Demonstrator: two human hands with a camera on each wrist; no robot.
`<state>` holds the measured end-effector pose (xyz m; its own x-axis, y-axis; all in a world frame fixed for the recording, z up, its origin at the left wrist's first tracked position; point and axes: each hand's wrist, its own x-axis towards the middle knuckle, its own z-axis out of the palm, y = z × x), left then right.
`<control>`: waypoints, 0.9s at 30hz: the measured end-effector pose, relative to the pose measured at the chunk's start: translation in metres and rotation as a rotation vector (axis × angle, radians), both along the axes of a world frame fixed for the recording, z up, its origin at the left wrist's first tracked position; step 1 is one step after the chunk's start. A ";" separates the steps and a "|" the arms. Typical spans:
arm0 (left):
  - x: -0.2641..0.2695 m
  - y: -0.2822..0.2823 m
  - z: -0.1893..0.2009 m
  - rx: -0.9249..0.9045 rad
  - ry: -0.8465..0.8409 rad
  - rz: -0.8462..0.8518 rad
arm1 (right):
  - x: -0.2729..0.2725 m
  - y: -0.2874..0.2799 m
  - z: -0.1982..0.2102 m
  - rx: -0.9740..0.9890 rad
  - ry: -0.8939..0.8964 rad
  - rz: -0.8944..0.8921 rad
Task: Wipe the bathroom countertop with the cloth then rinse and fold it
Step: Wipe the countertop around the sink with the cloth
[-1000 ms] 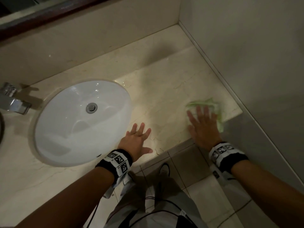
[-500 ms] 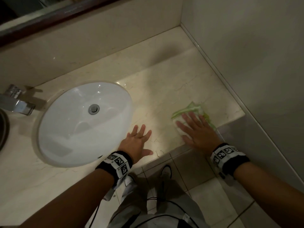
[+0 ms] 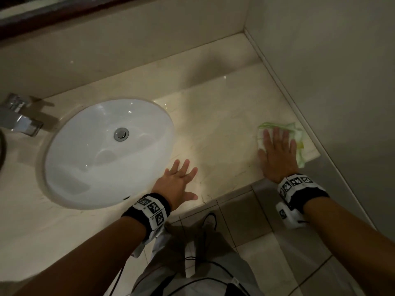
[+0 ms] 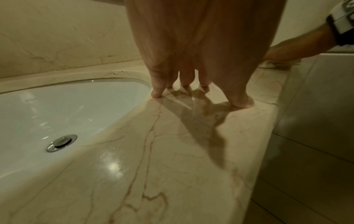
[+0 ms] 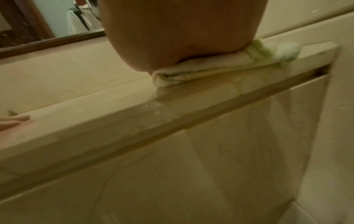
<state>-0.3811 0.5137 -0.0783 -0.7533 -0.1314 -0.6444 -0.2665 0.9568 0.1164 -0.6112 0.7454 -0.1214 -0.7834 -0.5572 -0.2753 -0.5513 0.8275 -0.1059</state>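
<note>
A white and pale green cloth (image 3: 296, 131) lies folded on the beige marble countertop (image 3: 224, 124) near its front right corner. My right hand (image 3: 277, 152) presses flat on it with straight spread fingers. In the right wrist view the palm (image 5: 182, 37) covers the cloth (image 5: 220, 66) at the counter's edge. My left hand (image 3: 177, 180) rests flat on the counter beside the white oval sink (image 3: 106, 150). In the left wrist view its fingertips (image 4: 157, 94) touch the marble by the sink rim.
A chrome faucet (image 3: 19, 118) stands at the far left behind the sink, whose drain (image 3: 121, 134) is near the middle. A wall (image 3: 331, 82) closes the counter's right side. A dark-framed mirror (image 5: 47, 30) hangs above. Tiled floor (image 3: 267, 263) and my legs show below.
My right hand slid the cloth left along the front edge, then back right toward the corner by the wall. The left hand stayed planted by the sink.
</note>
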 end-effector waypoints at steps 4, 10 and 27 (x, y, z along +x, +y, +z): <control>-0.001 0.000 0.001 0.010 0.000 0.011 | 0.038 -0.050 0.004 -0.079 0.003 0.191; -0.002 0.000 0.004 0.020 0.006 0.022 | 0.102 -0.090 -0.002 -0.124 0.000 0.503; -0.002 0.001 0.008 0.011 -0.025 0.010 | -0.054 0.013 0.007 0.053 -0.041 0.044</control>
<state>-0.3829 0.5143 -0.0705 -0.7357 -0.1314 -0.6644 -0.2786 0.9529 0.1201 -0.6648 0.7587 -0.1142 -0.7462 -0.5744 -0.3367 -0.5830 0.8079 -0.0862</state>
